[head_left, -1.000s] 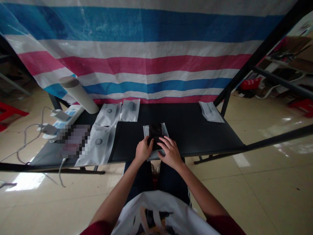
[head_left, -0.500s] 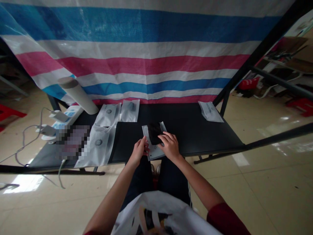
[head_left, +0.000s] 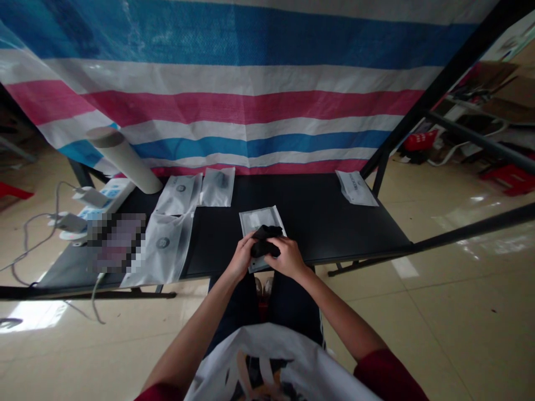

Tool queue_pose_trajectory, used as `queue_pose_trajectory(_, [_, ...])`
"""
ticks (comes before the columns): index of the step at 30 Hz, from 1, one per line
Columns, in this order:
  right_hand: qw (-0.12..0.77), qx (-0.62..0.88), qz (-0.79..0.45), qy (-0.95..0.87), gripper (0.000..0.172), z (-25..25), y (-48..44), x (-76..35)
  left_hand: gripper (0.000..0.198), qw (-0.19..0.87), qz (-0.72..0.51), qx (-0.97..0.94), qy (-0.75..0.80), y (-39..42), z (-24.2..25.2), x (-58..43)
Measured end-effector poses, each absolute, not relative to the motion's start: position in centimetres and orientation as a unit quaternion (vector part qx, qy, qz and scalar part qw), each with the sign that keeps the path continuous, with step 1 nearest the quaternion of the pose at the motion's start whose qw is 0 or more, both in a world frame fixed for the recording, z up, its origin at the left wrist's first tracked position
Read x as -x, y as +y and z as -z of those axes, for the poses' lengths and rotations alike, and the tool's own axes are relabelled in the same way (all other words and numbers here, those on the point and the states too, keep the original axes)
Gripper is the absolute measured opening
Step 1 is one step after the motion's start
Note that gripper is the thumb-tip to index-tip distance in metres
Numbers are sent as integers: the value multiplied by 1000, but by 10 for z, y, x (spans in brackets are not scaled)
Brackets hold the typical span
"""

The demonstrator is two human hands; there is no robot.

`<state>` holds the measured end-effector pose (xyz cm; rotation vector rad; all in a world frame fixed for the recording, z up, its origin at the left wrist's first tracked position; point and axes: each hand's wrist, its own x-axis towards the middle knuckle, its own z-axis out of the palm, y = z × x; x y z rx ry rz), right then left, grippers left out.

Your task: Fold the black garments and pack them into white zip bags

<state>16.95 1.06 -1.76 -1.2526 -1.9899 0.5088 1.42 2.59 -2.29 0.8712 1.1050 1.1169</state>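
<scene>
Left hand [head_left: 241, 259], right hand [head_left: 291, 258] grasping black bundle [head_left: 267, 231] with fingers [head_left: 281, 243], some tips hiding; bundle obscuring part of pale pouch [head_left: 249, 218]

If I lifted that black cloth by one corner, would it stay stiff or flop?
It would probably flop: the cloth looks soft and bunched between the left hand and right hand. It is likely light, being a small bundle of fabric. Its dull surface suggests it wouldn't be very slippery.

The left hand [head_left: 241, 258] now holds the black cloth [head_left: 262, 245], newly bunched.
</scene>
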Motion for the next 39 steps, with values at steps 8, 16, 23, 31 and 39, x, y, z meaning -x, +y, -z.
queue_pose_trajectory(8, [470,516,-419,-581,72,33,18,-175,38,572,-479,-489,453,19,16,-11])
queue_pose_trajectory(16, [397,431,-569,-578,47,20,18,-209,46,552,-466,-535,438,19,20,-27])
queue_pose_trajectory(23, [525,548,-460,-461,34,25,19,-239,50,446,-325,-655,516,18,25,-14])
queue_pose_trajectory(31, [550,549,-568,-274,39,34,20,-225,41,210,-148,-780,571,21,10,-23])
queue_pose_trajectory(39, [473,461,-691,-295,46,30,13,-212,13,261,-162,-786,537,26,19,-25])
